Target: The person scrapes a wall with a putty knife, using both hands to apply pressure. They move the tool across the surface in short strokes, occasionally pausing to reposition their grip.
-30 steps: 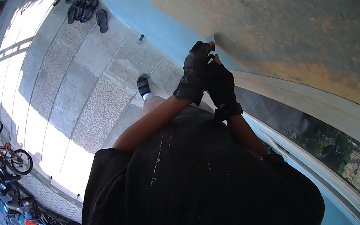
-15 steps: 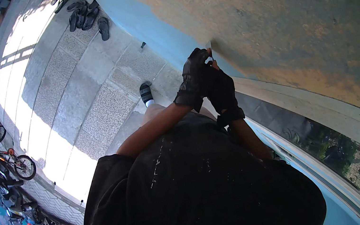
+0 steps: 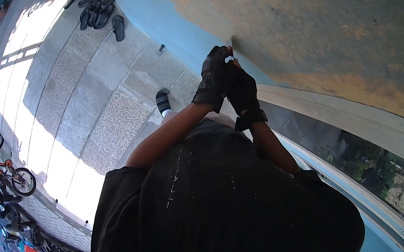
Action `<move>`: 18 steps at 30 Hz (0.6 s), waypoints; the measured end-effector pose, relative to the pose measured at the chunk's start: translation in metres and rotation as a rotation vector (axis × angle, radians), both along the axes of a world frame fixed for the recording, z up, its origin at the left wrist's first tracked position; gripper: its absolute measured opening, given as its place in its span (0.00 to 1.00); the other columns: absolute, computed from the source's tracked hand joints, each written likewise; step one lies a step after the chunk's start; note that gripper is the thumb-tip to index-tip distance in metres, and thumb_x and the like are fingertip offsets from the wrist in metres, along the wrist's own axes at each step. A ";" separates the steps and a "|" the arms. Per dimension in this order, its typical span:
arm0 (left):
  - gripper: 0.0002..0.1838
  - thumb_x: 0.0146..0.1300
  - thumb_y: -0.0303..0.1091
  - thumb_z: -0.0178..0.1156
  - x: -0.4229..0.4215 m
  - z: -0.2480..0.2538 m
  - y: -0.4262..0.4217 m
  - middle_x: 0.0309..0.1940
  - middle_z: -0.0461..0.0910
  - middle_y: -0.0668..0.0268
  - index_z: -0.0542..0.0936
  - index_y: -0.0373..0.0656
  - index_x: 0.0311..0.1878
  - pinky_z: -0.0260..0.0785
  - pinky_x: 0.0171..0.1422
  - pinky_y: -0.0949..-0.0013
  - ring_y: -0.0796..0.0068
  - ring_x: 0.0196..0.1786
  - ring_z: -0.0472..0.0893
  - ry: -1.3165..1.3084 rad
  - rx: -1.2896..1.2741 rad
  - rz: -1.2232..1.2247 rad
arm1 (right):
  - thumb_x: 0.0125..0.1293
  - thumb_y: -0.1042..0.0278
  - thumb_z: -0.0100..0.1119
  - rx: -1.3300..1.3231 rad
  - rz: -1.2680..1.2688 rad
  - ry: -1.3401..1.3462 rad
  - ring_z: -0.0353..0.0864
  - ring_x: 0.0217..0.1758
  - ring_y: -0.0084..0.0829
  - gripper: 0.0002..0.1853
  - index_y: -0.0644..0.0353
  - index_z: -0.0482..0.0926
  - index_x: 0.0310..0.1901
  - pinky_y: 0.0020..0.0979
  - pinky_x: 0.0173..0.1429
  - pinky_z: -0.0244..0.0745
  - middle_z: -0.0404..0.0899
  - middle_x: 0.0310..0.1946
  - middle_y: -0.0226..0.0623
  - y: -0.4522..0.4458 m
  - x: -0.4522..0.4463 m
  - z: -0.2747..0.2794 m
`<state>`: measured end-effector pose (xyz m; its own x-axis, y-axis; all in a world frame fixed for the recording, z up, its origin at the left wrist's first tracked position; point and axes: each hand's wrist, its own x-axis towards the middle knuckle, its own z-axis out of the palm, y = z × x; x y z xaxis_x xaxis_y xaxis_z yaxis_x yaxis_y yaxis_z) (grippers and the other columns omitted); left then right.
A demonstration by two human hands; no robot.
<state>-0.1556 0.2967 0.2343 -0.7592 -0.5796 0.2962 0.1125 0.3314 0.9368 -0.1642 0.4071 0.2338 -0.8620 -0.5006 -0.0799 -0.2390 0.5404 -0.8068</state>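
Observation:
In black fingerless gloves, both of my hands are together close to the wall [image 3: 270,22]. A scraper [image 3: 232,41] with a thin flat blade is gripped between them, its blade against the wall where blue paint meets a bare, mottled brown-grey surface. My left hand [image 3: 212,73] is closed at the upper left, near the blade. Just below it to the right, my right hand [image 3: 242,86] is closed around the handle, which is mostly hidden by the gloves.
Several dark sandals [image 3: 96,10] lie on the paved floor [image 3: 111,131] along the wall. A small dark object [image 3: 162,48] is at the wall's foot. A window ledge [image 3: 339,107] runs below right. Bicycles [image 3: 19,179] and motorbikes stand far left.
Both hands and the scraper have shifted slightly up and left along the wall. The view has tilted a little.

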 end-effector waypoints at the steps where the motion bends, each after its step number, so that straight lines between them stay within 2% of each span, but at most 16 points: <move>1: 0.12 0.53 0.26 0.66 0.003 0.003 0.007 0.30 0.76 0.56 0.77 0.38 0.40 0.72 0.33 0.60 0.53 0.32 0.79 0.050 0.002 -0.003 | 0.75 0.62 0.50 -0.006 0.002 -0.003 0.78 0.38 0.17 0.14 0.59 0.77 0.54 0.22 0.42 0.73 0.81 0.37 0.25 0.002 0.007 0.001; 2: 0.12 0.53 0.26 0.66 0.003 0.005 0.009 0.30 0.76 0.56 0.77 0.38 0.41 0.72 0.33 0.59 0.53 0.32 0.79 0.109 -0.001 -0.007 | 0.75 0.61 0.50 -0.101 -0.046 0.008 0.76 0.36 0.16 0.14 0.59 0.78 0.52 0.21 0.40 0.72 0.80 0.36 0.24 0.004 0.010 0.003; 3: 0.16 0.50 0.24 0.65 0.006 0.007 0.011 0.36 0.78 0.53 0.77 0.36 0.44 0.75 0.40 0.58 0.50 0.39 0.80 -0.056 0.115 -0.095 | 0.75 0.59 0.50 -0.190 -0.092 0.015 0.75 0.35 0.15 0.14 0.59 0.78 0.51 0.20 0.39 0.71 0.79 0.35 0.23 0.004 0.012 0.004; 4: 0.16 0.50 0.24 0.65 0.005 0.005 0.008 0.36 0.78 0.53 0.77 0.36 0.44 0.75 0.40 0.58 0.50 0.39 0.80 -0.055 0.111 -0.093 | 0.75 0.59 0.50 -0.195 -0.091 0.016 0.75 0.35 0.15 0.14 0.59 0.78 0.51 0.20 0.39 0.71 0.79 0.35 0.23 -0.001 0.008 0.003; 6: 0.16 0.50 0.24 0.65 0.000 0.004 0.003 0.37 0.78 0.53 0.77 0.36 0.45 0.75 0.39 0.58 0.51 0.40 0.81 0.057 -0.002 0.055 | 0.76 0.57 0.49 -0.136 -0.059 -0.023 0.75 0.33 0.13 0.15 0.58 0.79 0.50 0.20 0.34 0.70 0.78 0.32 0.23 -0.002 -0.001 0.001; 7: 0.16 0.50 0.24 0.65 0.000 0.002 -0.002 0.38 0.78 0.53 0.77 0.36 0.44 0.75 0.41 0.59 0.51 0.41 0.81 -0.116 0.098 -0.041 | 0.76 0.57 0.49 -0.127 -0.059 -0.029 0.75 0.33 0.13 0.15 0.58 0.79 0.50 0.20 0.34 0.70 0.78 0.32 0.23 0.002 0.001 0.003; 9: 0.16 0.50 0.24 0.65 0.000 0.001 0.003 0.39 0.78 0.54 0.77 0.36 0.45 0.76 0.41 0.60 0.51 0.41 0.81 -0.048 0.099 -0.032 | 0.70 0.59 0.53 -0.038 -0.118 -0.153 0.84 0.44 0.35 0.16 0.60 0.77 0.51 0.32 0.45 0.77 0.84 0.39 0.39 -0.005 0.001 0.010; 10: 0.16 0.50 0.25 0.66 0.004 0.002 0.008 0.39 0.78 0.54 0.77 0.36 0.45 0.76 0.42 0.60 0.51 0.41 0.81 0.015 0.108 -0.026 | 0.70 0.59 0.53 -0.039 -0.117 -0.161 0.84 0.44 0.35 0.16 0.60 0.77 0.51 0.32 0.45 0.77 0.84 0.39 0.39 -0.003 0.006 0.018; 11: 0.18 0.52 0.27 0.67 0.009 0.021 0.011 0.39 0.78 0.55 0.77 0.37 0.47 0.76 0.43 0.62 0.53 0.40 0.82 -0.132 0.259 -0.114 | 0.71 0.58 0.53 -0.086 -0.260 -0.365 0.84 0.41 0.30 0.16 0.60 0.77 0.51 0.30 0.43 0.76 0.83 0.37 0.38 -0.001 0.008 0.034; 12: 0.18 0.52 0.27 0.67 0.011 0.019 0.017 0.39 0.78 0.55 0.77 0.37 0.47 0.76 0.43 0.62 0.53 0.40 0.82 -0.128 0.257 -0.112 | 0.72 0.57 0.52 -0.131 -0.402 -0.568 0.83 0.38 0.26 0.16 0.60 0.77 0.51 0.28 0.40 0.76 0.83 0.34 0.36 0.003 0.010 0.046; 13: 0.19 0.53 0.28 0.68 0.013 0.015 0.022 0.40 0.78 0.56 0.77 0.37 0.49 0.77 0.42 0.64 0.58 0.42 0.82 -0.026 0.217 -0.112 | 0.71 0.57 0.53 -0.062 -0.380 -0.524 0.79 0.30 0.20 0.16 0.60 0.78 0.50 0.26 0.32 0.73 0.80 0.28 0.32 0.009 0.009 0.051; 14: 0.21 0.54 0.30 0.69 0.014 0.015 0.025 0.42 0.77 0.57 0.76 0.36 0.51 0.77 0.41 0.67 0.63 0.43 0.82 0.074 0.177 -0.111 | 0.71 0.57 0.53 -0.060 -0.374 -0.523 0.79 0.30 0.20 0.16 0.60 0.78 0.50 0.26 0.32 0.73 0.80 0.28 0.32 0.012 0.005 0.052; 15: 0.23 0.59 0.37 0.67 0.016 0.016 0.022 0.45 0.76 0.59 0.75 0.36 0.54 0.77 0.41 0.67 0.64 0.47 0.80 -0.040 0.183 -0.173 | 0.71 0.59 0.53 -0.020 -0.322 -0.532 0.78 0.26 0.20 0.15 0.59 0.78 0.51 0.27 0.30 0.71 0.79 0.27 0.31 0.017 0.003 0.052; 16: 0.23 0.59 0.37 0.67 0.017 0.010 0.023 0.45 0.76 0.59 0.75 0.36 0.54 0.77 0.41 0.67 0.64 0.47 0.80 -0.042 0.188 -0.170 | 0.70 0.61 0.54 0.019 -0.271 -0.539 0.76 0.23 0.20 0.14 0.58 0.78 0.52 0.28 0.28 0.70 0.79 0.26 0.30 0.020 0.003 0.053; 18: 0.23 0.65 0.45 0.61 0.013 -0.001 0.021 0.45 0.77 0.60 0.74 0.37 0.54 0.77 0.43 0.67 0.66 0.48 0.80 -0.343 0.671 -0.211 | 0.69 0.63 0.53 0.079 -0.243 -0.460 0.74 0.21 0.21 0.13 0.58 0.78 0.51 0.28 0.26 0.69 0.78 0.25 0.30 0.024 0.002 0.052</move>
<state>-0.1430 0.3176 0.2330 -0.8590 -0.3851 -0.3375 -0.2220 -0.3139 0.9231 -0.1620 0.4315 0.2855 -0.8194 -0.2679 -0.5068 0.2701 0.5994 -0.7535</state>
